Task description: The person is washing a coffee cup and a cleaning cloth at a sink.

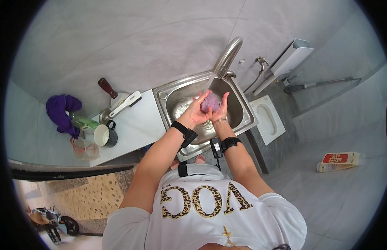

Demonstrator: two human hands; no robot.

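A small purple item (210, 102), soft and wet-looking, rests between my two hands over the stainless steel sink (248, 120); its exact kind is unclear. My left hand (198, 112) curls around its left side, with fingers against it. Beneath its right side lies my right hand (221, 109), palm up and thumb raised. Water runs from the curved metal faucet (232, 51) down towards the hands. Water also lies in the basin below them.
On the counter (137, 125) left of the sink are a white-handled brush (126, 103), a dark mug (109, 136), a clear plastic cup (84, 150), a green bottle (85, 123) and a purple cloth (60, 109). A squat toilet (267, 120) is right of the sink.
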